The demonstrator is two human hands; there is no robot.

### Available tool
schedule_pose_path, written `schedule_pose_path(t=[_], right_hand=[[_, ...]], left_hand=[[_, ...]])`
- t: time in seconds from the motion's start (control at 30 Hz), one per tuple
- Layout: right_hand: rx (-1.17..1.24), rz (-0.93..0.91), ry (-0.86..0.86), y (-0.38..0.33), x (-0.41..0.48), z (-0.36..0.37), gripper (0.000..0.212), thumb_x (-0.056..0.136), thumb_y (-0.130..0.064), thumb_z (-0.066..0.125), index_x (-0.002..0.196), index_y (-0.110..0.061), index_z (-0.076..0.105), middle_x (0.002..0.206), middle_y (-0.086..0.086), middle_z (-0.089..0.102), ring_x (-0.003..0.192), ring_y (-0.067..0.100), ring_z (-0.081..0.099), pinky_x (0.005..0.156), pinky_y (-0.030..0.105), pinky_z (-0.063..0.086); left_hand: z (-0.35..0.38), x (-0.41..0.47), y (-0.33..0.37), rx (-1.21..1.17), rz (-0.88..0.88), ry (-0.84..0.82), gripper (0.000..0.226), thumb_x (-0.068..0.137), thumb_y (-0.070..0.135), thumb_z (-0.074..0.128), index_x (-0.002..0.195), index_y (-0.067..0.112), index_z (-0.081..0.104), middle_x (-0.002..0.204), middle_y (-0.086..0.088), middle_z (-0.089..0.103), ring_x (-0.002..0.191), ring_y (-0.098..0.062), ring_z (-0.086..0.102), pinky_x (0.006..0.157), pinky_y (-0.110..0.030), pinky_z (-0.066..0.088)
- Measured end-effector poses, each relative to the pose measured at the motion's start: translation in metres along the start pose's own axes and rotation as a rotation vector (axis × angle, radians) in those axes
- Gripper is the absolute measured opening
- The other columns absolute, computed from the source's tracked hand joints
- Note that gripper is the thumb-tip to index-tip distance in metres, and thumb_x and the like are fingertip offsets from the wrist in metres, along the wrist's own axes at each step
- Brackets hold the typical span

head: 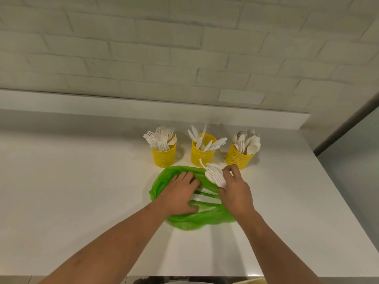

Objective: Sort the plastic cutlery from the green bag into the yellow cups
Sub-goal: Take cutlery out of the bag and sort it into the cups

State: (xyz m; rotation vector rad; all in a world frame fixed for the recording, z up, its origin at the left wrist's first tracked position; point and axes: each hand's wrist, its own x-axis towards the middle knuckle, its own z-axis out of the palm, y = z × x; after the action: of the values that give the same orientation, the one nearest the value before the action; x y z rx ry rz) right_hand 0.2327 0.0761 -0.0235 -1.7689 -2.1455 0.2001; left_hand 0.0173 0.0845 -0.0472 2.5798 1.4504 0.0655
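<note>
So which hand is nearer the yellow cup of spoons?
Right. The right hand, gripping white cutlery, is just in front of the spoon cup; the left hand rests on the green bag, farther left.

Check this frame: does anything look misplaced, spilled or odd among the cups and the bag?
One possible oddity: in the left yellow cup, filled with forks, a broader piece without tines leans at the right rim. It may be missorted, though it is too small to be sure. Nothing is spilled.
</note>
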Motion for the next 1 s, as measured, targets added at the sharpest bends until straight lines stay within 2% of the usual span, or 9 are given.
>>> schedule_pose_path(t=[0.03,0.1,0.2,0.37,0.5,0.6,0.77,0.9,1.0], right_hand=[[0.041,-0.069,0.016,-0.001,-0.004,0.000,0.036,0.074,-0.005,0.072,0.108,-0.008,0.059,0.116,0.011,0.055,0.064,0.034,0.059,0.052,0.032,0.040],[0.131,-0.175,-0.110,-0.006,-0.008,0.003,0.025,0.081,-0.013,0.069,0.105,-0.010,0.061,0.106,0.009,0.062,0.078,0.030,0.063,0.061,0.033,0.045],[0.166,-0.122,-0.317,-0.009,-0.009,0.015,0.017,0.090,-0.015,0.062,0.106,-0.014,0.068,0.103,0.009,0.071,0.092,0.030,0.067,0.067,0.028,0.041],[0.072,0.040,-0.192,-0.001,-0.009,0.022,0.033,0.083,-0.010,0.061,0.116,-0.010,0.064,0.110,0.010,0.065,0.096,0.031,0.064,0.077,0.039,0.053],[0.052,-0.022,-0.270,-0.003,0.000,0.026,0.035,0.088,-0.015,0.064,0.122,-0.013,0.061,0.119,0.006,0.061,0.104,0.029,0.062,0.085,0.042,0.053],[0.163,0.004,-0.303,-0.002,0.007,0.028,0.041,0.092,-0.026,0.069,0.131,-0.017,0.062,0.124,0.006,0.064,0.111,0.026,0.062,0.091,0.035,0.050],[0.249,0.018,-0.316,0.006,0.011,0.024,0.045,0.088,-0.027,0.077,0.130,-0.016,0.066,0.119,0.006,0.067,0.108,0.025,0.063,0.080,0.022,0.038],[0.312,0.154,-0.297,0.010,0.013,0.028,0.041,0.088,-0.020,0.075,0.127,-0.010,0.065,0.119,0.007,0.067,0.109,0.026,0.064,0.080,0.023,0.041],[0.391,0.239,-0.282,0.012,0.010,0.029,0.030,0.090,-0.017,0.072,0.118,-0.009,0.066,0.108,0.006,0.067,0.104,0.027,0.065,0.078,0.027,0.045]], left_hand=[[0.002,0.000,0.000,-0.023,-0.005,-0.013,0.076,0.071,0.069,0.065,0.132,0.026,0.050,0.127,-0.001,0.047,0.116,-0.023,0.044,0.103,-0.044,0.042],[0.007,0.001,-0.001,-0.072,-0.021,-0.030,0.088,0.064,0.073,0.065,0.138,0.029,0.046,0.133,-0.002,0.046,0.122,-0.026,0.041,0.112,-0.045,0.038],[0.005,0.004,-0.001,-0.122,-0.084,-0.082,0.109,0.054,0.079,0.069,0.147,0.035,0.035,0.136,-0.001,0.041,0.127,-0.027,0.036,0.115,-0.045,0.034],[0.003,0.006,-0.006,-0.119,-0.102,-0.217,0.127,0.057,0.083,0.075,0.156,0.022,0.023,0.150,-0.005,0.036,0.138,-0.029,0.035,0.120,-0.044,0.031],[0.004,0.005,-0.005,-0.134,-0.068,-0.179,0.121,0.063,0.082,0.071,0.158,0.024,0.024,0.154,-0.003,0.037,0.140,-0.028,0.035,0.122,-0.040,0.027],[0.005,0.009,-0.008,-0.157,-0.058,-0.103,0.108,0.067,0.074,0.070,0.155,0.025,0.031,0.151,-0.001,0.043,0.136,-0.025,0.040,0.119,-0.036,0.030],[-0.003,0.013,-0.004,-0.092,-0.073,-0.137,0.101,0.068,0.063,0.074,0.152,0.020,0.036,0.144,-0.003,0.046,0.127,-0.024,0.044,0.112,-0.036,0.037],[-0.007,0.020,0.018,0.055,-0.158,-0.226,0.078,0.074,0.052,0.074,0.137,0.015,0.047,0.133,-0.008,0.049,0.121,-0.027,0.046,0.101,-0.042,0.045],[-0.005,0.025,0.033,0.173,-0.187,-0.248,0.058,0.082,0.040,0.071,0.132,0.017,0.053,0.131,-0.008,0.053,0.123,-0.029,0.049,0.099,-0.045,0.046]])
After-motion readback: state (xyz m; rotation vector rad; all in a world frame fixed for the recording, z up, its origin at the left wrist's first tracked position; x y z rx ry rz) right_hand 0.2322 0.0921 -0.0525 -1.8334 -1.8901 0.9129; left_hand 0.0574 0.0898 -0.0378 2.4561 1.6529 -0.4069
